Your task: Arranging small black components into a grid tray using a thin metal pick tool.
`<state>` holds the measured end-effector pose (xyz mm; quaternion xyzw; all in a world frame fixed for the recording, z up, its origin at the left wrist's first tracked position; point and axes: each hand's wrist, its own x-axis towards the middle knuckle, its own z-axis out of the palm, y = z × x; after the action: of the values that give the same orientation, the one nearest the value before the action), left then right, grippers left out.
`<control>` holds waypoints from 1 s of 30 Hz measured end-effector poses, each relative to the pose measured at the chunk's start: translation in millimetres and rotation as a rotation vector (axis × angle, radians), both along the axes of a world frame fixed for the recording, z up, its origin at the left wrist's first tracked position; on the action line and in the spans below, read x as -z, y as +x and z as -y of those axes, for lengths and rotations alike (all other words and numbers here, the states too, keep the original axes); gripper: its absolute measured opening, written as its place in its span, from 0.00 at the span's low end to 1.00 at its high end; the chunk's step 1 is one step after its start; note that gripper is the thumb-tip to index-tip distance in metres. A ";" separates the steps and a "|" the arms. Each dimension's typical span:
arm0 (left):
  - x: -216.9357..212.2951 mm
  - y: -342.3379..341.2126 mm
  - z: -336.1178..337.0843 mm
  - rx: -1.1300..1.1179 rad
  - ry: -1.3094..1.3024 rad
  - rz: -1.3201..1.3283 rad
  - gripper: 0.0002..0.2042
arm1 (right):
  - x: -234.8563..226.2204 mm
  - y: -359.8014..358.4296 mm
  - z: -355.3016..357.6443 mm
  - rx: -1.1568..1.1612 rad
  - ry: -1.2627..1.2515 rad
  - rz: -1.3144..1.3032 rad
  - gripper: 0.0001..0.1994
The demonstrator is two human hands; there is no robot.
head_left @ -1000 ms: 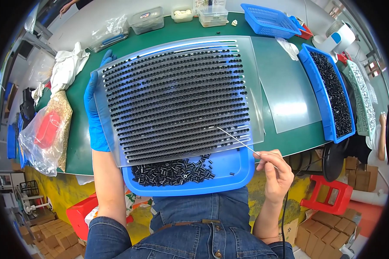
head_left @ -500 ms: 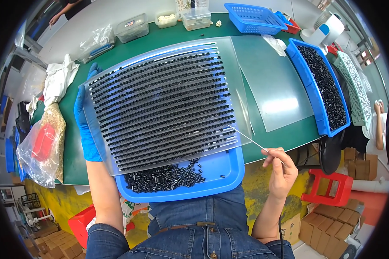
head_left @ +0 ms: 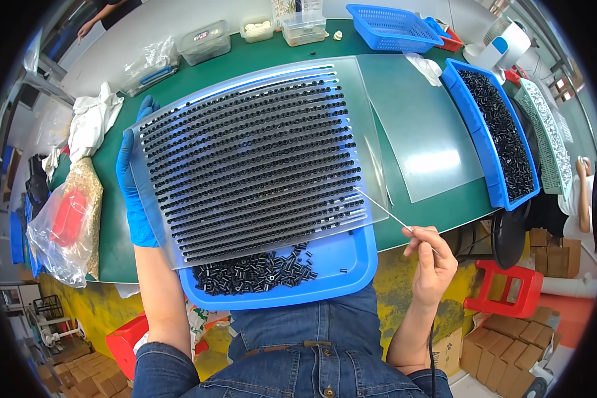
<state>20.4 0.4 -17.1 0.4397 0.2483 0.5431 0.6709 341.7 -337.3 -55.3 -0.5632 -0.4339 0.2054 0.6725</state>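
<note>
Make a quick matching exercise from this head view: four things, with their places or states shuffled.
Things
1. Blue-gloved left hand
2. Bare right hand
3. Shallow blue plastic tray with rounded corners
4. Blue perforated plastic basket

Places or states
A. Holds a thin metal rod
B. Far side of the green tabletop
C. Partly under the clear grooved plastic plate, with loose black cylinders in it
D. At the plate's left edge

Pairs: 1-D, 2-A, 3-C, 4-B

Green table [head_left: 116, 245], red stool [head_left: 527, 290], yellow floor [head_left: 96, 306]
</note>
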 end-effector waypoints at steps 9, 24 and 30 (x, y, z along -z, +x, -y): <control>-1.7 0.6 2.2 -0.002 -0.028 0.036 0.36 | -6.8 -12.1 -7.4 -0.104 -0.030 0.065 0.11; -4.7 6.0 6.0 -0.023 -0.040 0.028 0.37 | -4.6 -9.0 -10.7 -0.092 0.015 -0.015 0.11; -6.5 10.3 9.9 -0.048 -0.037 0.012 0.37 | -0.5 -1.7 -4.8 -0.044 0.034 -0.094 0.10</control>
<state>30.6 -9.4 -10.6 0.4179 0.2645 0.5572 0.6670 340.0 -332.5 -54.8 -0.5315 -0.4175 0.2390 0.6971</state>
